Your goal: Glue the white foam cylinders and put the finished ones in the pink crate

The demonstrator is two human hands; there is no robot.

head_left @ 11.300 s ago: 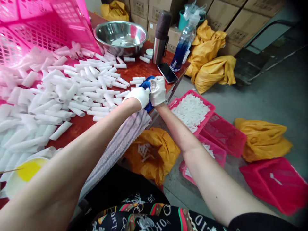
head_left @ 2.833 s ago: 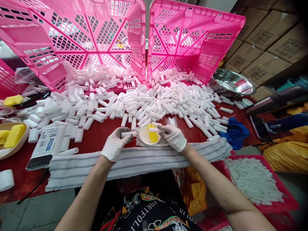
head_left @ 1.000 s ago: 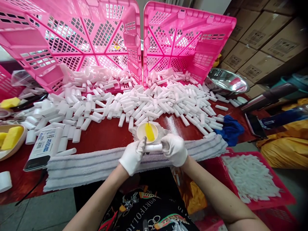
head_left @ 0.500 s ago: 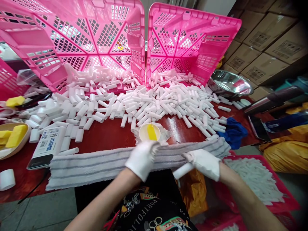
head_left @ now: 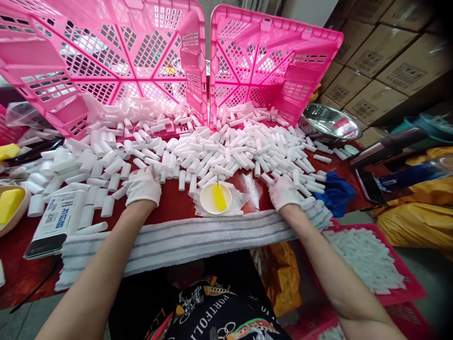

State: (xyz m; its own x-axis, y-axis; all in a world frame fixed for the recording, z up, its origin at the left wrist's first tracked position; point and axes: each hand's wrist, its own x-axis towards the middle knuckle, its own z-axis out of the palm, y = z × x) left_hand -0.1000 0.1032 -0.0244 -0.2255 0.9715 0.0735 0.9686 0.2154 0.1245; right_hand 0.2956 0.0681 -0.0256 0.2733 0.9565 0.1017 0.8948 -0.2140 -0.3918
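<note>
Many short white tubes (head_left: 244,141) lie heaped across the red table. My left hand (head_left: 143,189), in a white glove, reaches to the near edge of the heap on the left and touches tubes there. Its fingers point down and away, so their grip is hidden. Also gloved, my right hand (head_left: 285,192) is at the heap's near right edge, fingertips among the tubes and out of sight. Between the hands stands a small white bowl (head_left: 205,203) with a yellow piece (head_left: 219,197) and a thin upright pin. A striped towel (head_left: 198,236) lies along the front edge.
Two pink crates (head_left: 255,21) stand tipped on their sides behind the heap. A labelled white device (head_left: 56,219) sits at left, near a dish with yellow blocks (head_left: 10,205). At right are a steel basin (head_left: 329,125), a blue cloth (head_left: 334,193) and a lower pink crate (head_left: 415,288) of white pieces.
Both hands have moved forward from above the towel and apart, to the tube heap. The white tube that was in my right hand no longer shows there. The view has shifted slightly.
</note>
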